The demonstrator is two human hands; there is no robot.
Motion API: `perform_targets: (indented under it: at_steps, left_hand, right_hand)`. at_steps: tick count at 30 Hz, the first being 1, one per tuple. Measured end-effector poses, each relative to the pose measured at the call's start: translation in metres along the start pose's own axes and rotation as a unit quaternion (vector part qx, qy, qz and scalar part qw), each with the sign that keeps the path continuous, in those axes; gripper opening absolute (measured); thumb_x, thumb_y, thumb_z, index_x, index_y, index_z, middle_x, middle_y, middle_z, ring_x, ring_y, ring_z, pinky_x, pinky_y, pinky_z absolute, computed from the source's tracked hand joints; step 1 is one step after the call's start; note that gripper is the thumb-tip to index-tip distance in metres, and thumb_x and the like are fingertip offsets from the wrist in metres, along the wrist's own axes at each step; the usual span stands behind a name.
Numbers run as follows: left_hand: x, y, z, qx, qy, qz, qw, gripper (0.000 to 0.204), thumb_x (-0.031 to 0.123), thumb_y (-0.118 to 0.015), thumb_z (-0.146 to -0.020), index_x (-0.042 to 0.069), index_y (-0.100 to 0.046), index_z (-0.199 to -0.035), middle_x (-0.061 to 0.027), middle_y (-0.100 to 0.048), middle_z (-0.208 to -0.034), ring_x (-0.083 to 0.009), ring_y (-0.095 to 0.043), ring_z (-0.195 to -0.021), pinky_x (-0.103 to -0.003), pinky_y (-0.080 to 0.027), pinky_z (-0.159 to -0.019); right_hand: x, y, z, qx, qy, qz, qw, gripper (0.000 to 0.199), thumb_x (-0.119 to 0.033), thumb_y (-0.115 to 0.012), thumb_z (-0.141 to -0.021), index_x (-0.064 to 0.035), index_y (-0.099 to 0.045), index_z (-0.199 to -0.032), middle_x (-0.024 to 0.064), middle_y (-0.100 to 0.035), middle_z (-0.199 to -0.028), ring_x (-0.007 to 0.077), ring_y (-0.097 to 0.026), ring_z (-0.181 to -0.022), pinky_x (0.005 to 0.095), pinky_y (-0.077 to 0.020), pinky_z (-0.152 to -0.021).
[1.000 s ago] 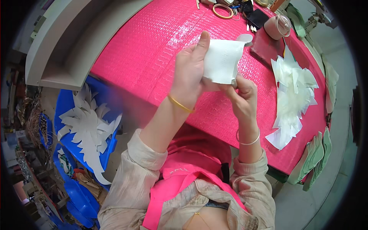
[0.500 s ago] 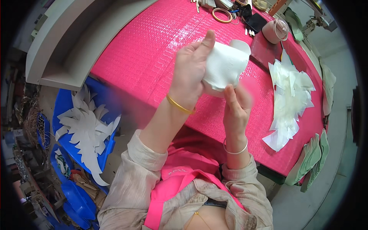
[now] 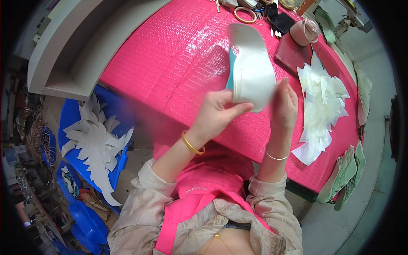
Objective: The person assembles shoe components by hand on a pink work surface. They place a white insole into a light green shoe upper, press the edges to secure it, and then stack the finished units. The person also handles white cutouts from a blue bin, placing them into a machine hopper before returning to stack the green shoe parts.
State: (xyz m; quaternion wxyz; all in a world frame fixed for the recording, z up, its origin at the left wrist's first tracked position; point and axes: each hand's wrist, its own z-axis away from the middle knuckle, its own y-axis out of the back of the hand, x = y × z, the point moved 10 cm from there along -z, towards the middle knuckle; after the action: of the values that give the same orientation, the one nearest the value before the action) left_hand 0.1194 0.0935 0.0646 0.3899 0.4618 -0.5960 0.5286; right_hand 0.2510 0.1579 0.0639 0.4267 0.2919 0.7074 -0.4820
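The pink bench [image 3: 178, 72] is bordered at upper left by a grey open-fronted box [image 3: 46, 57], and open pink surface is left between that box and the hands. Beside the near-left edge, a blue tub [image 3: 122, 163] is heaped with white cut pieces [image 3: 102, 140], one tip being hung over its rim. Near the right edge, pale sheets [image 3: 323, 95] are piled. Above the bench, a curved white piece [image 3: 255, 72], edged in teal at its left, is pinched at its lower end by the fingers of the left hand [image 3: 216, 114]. The right hand [image 3: 284, 106] is raised at its right edge, blurred; whether anything is gripped cannot be told. A small lidded pail [image 3: 302, 34] is set beyond; its contents cannot be made out.
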Motion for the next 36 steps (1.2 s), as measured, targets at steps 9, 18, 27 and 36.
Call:
perform_targets:
  at_steps: [9,18,27,36]
  left_hand:
    - [-0.015,-0.026,0.011,0.015,-0.025,-0.142,0.989,0.018,0.01,-0.062,-0.08,-0.003,-0.063,-0.093,-0.0078,-0.064,-0.08,-0.0088,-0.058,-0.071,-0.025,-0.045,-0.062]
    - [-0.01,-0.024,-0.006,-0.039,0.022,0.001,0.999,0.019,0.006,-0.063,-0.078,-0.004,-0.063,-0.094,-0.0024,-0.064,-0.082,-0.0049,-0.055,-0.073,-0.021,-0.045,-0.066]
    - [0.043,0.025,-0.025,-0.059,-0.058,-0.305,0.949,0.013,0.006,-0.063,-0.074,-0.003,-0.063,-0.083,-0.0139,-0.062,-0.068,-0.0129,-0.061,-0.06,-0.027,-0.045,-0.054]
    - [0.016,0.047,-0.003,0.192,-0.133,-0.464,0.854,0.094,0.04,-0.067,-0.074,-0.006,-0.011,-0.135,-0.029,-0.026,-0.134,-0.0354,-0.028,-0.126,-0.04,-0.028,-0.102]
  right_hand:
    - [-0.005,0.003,-0.003,0.181,-0.016,0.188,0.965,0.049,-0.042,-0.038,-0.092,-0.0067,-0.053,-0.062,-0.004,-0.047,-0.054,0.0035,-0.038,-0.045,0.022,-0.0281,-0.04]
    - [0.017,0.009,-0.004,0.152,-0.041,-0.011,0.988,0.045,-0.04,-0.036,-0.093,-0.0002,-0.057,-0.095,0.007,-0.061,-0.085,0.0132,-0.059,-0.076,0.0268,-0.048,-0.068]
    - [0.023,-0.053,-0.008,-0.134,-0.063,0.172,0.974,0.028,-0.006,-0.066,-0.075,0.0032,-0.059,-0.101,0.0053,-0.063,-0.09,0.0132,-0.06,-0.082,0.0251,-0.0479,-0.072]
    - [0.057,-0.061,-0.04,-0.01,0.101,0.428,0.898,0.03,-0.009,-0.06,-0.077,0.0012,-0.055,-0.104,0.0156,-0.061,-0.09,0.03,-0.061,-0.08,0.0341,-0.049,-0.066]
